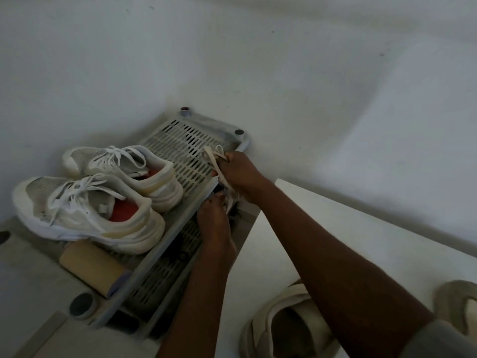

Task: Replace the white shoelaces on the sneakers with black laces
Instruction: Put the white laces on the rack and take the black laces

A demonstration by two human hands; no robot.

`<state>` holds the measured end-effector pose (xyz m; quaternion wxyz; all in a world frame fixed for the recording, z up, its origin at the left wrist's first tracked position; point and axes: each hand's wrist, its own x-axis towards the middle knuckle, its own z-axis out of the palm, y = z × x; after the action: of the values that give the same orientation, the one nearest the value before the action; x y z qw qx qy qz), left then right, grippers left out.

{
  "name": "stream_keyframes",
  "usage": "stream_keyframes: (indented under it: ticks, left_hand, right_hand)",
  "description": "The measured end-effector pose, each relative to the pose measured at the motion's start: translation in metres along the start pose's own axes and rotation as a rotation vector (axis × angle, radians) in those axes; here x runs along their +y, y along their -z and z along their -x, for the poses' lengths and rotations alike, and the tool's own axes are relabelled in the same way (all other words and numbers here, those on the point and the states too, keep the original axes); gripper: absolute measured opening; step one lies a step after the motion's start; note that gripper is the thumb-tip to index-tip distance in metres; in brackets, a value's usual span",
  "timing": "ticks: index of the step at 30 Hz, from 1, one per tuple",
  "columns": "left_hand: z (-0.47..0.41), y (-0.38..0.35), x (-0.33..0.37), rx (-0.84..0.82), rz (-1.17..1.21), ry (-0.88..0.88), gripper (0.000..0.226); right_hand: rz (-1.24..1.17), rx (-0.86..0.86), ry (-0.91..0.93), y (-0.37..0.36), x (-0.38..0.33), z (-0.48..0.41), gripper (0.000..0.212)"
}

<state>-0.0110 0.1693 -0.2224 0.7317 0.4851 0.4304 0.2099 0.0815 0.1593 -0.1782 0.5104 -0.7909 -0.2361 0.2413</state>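
Two white sneakers stand side by side on the top shelf of a grey slotted rack [180, 148]. The near sneaker [85, 213] and the far sneaker [124, 167] both carry white laces, and both show red insoles. My right hand [240, 174] grips a loose bundle of cream-white lace [214, 155] at the rack's right edge. Just below it, my left hand [214, 223] pinches the lower part of the same lace over the rack's front rail. No black laces are in view.
A tan cylindrical roll [93, 267] lies on the rack in front of the near sneaker. A lower slotted shelf [160, 280] shows under the top one. A white surface [322, 228] lies right of the rack. Beige sandals [284, 324] sit on the floor at bottom right.
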Motion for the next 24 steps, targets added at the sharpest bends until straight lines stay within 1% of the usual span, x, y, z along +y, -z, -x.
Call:
stream_keyframes:
  ticks: [3,5,9,11,13,16,18,20,22,24]
  left_hand:
    - [-0.007,0.006,0.001,0.046,0.020,0.007,0.031]
    - [-0.011,0.009,-0.002,0.054,0.034,0.013,0.021]
    - [-0.019,0.009,-0.010,0.053,0.041,0.045,0.026]
    - [-0.021,0.009,-0.010,0.082,0.048,0.072,0.026]
    - [-0.024,0.008,-0.016,0.113,0.061,0.087,0.032]
    - [-0.027,0.008,-0.019,0.096,0.071,0.133,0.037]
    - [-0.032,0.008,-0.022,0.079,0.123,0.181,0.039]
    - [-0.036,0.009,-0.025,0.092,0.083,0.196,0.038]
    - [-0.041,0.012,-0.032,0.148,0.009,0.162,0.040]
    - [-0.043,0.013,-0.036,0.151,0.016,0.165,0.040]
  right_hand:
    - [-0.022,-0.033,-0.011,-0.010,0.010,-0.005,0.032]
    - [0.015,-0.061,-0.003,-0.016,0.019,-0.006,0.035]
    - [0.054,-0.112,-0.007,-0.025,0.029,-0.007,0.031]
    - [0.068,-0.097,-0.019,-0.030,0.032,-0.010,0.031]
    - [0.103,-0.082,-0.019,-0.033,0.037,-0.011,0.032]
    - [0.136,-0.044,-0.001,-0.036,0.035,-0.014,0.034]
    - [0.154,-0.038,0.003,-0.037,0.034,-0.021,0.030]
    - [0.187,-0.039,-0.010,-0.038,0.038,-0.022,0.028]
    - [0.150,-0.002,-0.024,-0.038,0.048,-0.018,0.025]
    - [0.088,0.072,-0.041,-0.040,0.052,-0.009,0.027]
